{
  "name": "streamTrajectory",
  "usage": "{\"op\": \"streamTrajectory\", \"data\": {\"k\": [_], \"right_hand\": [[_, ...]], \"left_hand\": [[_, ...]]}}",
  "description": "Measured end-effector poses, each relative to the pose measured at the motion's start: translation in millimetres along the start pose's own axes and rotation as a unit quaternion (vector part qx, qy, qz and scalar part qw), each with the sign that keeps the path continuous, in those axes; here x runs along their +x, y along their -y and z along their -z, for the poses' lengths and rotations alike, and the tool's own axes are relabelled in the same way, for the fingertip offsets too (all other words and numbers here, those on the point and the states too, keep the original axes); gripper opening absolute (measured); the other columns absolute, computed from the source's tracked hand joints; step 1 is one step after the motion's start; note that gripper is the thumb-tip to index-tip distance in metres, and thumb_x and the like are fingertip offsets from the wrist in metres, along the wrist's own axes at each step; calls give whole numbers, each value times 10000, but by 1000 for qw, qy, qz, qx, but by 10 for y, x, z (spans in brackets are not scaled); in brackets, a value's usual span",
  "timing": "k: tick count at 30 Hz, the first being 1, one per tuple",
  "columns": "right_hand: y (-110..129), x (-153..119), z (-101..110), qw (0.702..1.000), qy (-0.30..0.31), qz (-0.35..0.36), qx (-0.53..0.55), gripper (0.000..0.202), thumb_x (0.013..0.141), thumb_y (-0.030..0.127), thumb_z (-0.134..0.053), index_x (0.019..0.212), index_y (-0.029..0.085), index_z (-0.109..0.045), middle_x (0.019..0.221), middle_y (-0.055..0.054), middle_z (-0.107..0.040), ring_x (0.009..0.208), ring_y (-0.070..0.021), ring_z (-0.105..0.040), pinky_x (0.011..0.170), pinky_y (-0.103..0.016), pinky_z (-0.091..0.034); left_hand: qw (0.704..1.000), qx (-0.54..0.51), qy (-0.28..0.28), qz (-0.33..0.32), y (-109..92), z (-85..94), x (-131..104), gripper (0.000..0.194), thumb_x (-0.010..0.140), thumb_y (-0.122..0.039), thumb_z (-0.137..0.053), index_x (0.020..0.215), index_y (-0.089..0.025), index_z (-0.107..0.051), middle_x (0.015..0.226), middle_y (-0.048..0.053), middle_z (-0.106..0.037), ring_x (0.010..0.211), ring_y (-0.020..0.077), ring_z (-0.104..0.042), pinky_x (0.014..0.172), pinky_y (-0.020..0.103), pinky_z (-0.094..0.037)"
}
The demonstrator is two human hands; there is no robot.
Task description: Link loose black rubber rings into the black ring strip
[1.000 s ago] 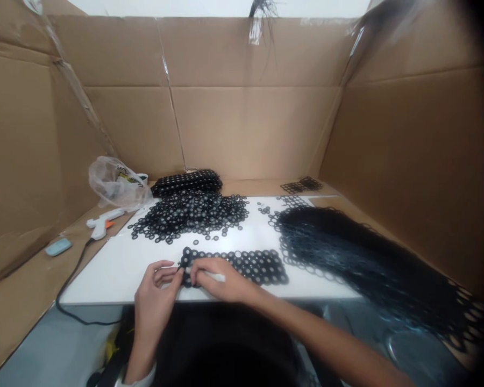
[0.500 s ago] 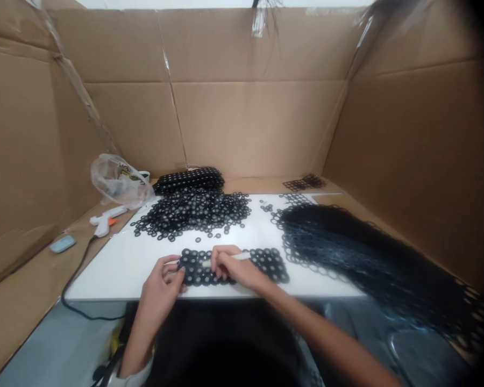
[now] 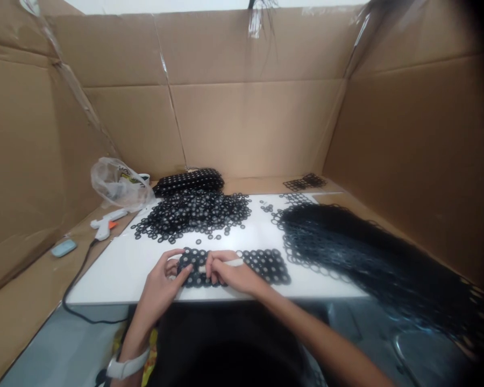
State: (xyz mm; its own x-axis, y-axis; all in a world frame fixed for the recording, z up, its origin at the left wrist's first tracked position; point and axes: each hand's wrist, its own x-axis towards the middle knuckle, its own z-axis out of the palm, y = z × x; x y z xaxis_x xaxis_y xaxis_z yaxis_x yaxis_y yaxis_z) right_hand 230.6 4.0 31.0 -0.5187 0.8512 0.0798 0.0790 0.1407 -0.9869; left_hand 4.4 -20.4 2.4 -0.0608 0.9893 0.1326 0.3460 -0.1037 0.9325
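Observation:
A black panel of joined rings with pale centres [image 3: 266, 267] lies flat near the table's front edge. At its left end, my left hand [image 3: 165, 277] pinches the panel, thumb on top and the other fingers curled by the edge. My right hand [image 3: 228, 271] is closed around a white pen-like stick [image 3: 234, 262] and rests over the panel's middle, hiding part of it. The stick's lower end shows just left of my fingers, at the panel's surface. Behind the panel spreads a heap of small black rings [image 3: 193, 212].
A large bundle of black ring netting [image 3: 347, 247] covers the table's right side. On the left are a white glue gun [image 3: 105, 224], a light-blue case [image 3: 63, 248] and a clear plastic bag [image 3: 119, 185]. Rolled dotted material [image 3: 189, 180] lies behind the heap. Cardboard walls [image 3: 258, 118] surround the table.
My right hand has shifted slightly left and the white stick's angle has changed. My left thumb reaches farther onto the panel. The whole view has tilted a little.

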Motion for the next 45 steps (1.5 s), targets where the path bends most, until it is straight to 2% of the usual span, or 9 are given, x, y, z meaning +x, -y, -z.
{"op": "streamTrajectory", "data": {"k": [5,12,16,19,25,33,39,42,45], "right_hand": [[19,-37,10,999,14,24,-40,259,904,96,-477,755,171,-675,693,13,-657,659,-121,-601,674,-213,-457],[-28,-69,-19,986,31,99,-133,222,923,123,-547,872,203,-749,885,10,-766,865,-164,-707,843,-253,-491],[-29,-51,-5,998,26,36,-42,240,892,121,-506,825,185,-728,795,-7,-735,782,-161,-698,777,-250,-509],[-7,-52,11,999,22,29,-1,233,865,122,-492,793,175,-707,768,-16,-710,753,-157,-675,743,-244,-504],[11,-69,36,1000,2,22,-1,229,851,149,-482,724,180,-669,688,-10,-659,657,-140,-596,647,-231,-441],[-4,-116,110,999,-27,20,-40,238,851,176,-457,663,192,-603,600,-1,-586,600,-145,-532,605,-246,-389],[-15,-119,108,999,-30,24,-38,255,862,178,-454,649,192,-593,600,-2,-577,609,-150,-533,612,-252,-386],[-3,-132,108,998,-18,27,-50,264,884,156,-453,676,188,-614,644,-1,-600,649,-152,-561,645,-251,-405],[1,-161,101,995,6,53,-81,257,912,127,-460,724,187,-624,733,6,-637,726,-148,-588,711,-245,-425]], "left_hand": [[1000,-20,-18,1,-13,-15,-25,635,800,-561,-828,1278,-196,-627,923,63,-776,884,257,-761,786,340,-599],[998,-53,-16,16,-23,-6,-52,617,791,-543,-862,1253,-225,-605,840,21,-726,801,226,-707,593,254,-531],[998,-59,-26,16,18,-8,-41,589,794,-556,-857,1208,-219,-607,838,26,-707,832,229,-701,551,227,-493],[998,-54,-22,18,20,-13,-42,579,802,-560,-848,1203,-222,-603,852,30,-704,854,233,-701,540,219,-481],[998,-54,-24,17,-1,-8,-65,575,801,-565,-846,1194,-221,-605,850,31,-709,838,234,-695,556,232,-494],[997,-68,-32,9,10,-4,-46,564,786,-545,-868,1174,-215,-627,818,18,-719,812,216,-713,702,275,-567],[996,-76,-41,23,4,10,-58,595,768,-556,-887,1189,-224,-628,832,27,-713,784,216,-702,546,212,-491],[995,-88,-39,38,-26,10,-77,617,759,-561,-897,1198,-230,-619,792,9,-684,660,171,-627,444,175,-398],[993,-103,-42,45,-59,5,-98,627,742,-556,-915,1185,-231,-613,738,-26,-627,557,125,-531,406,163,-370]]}}
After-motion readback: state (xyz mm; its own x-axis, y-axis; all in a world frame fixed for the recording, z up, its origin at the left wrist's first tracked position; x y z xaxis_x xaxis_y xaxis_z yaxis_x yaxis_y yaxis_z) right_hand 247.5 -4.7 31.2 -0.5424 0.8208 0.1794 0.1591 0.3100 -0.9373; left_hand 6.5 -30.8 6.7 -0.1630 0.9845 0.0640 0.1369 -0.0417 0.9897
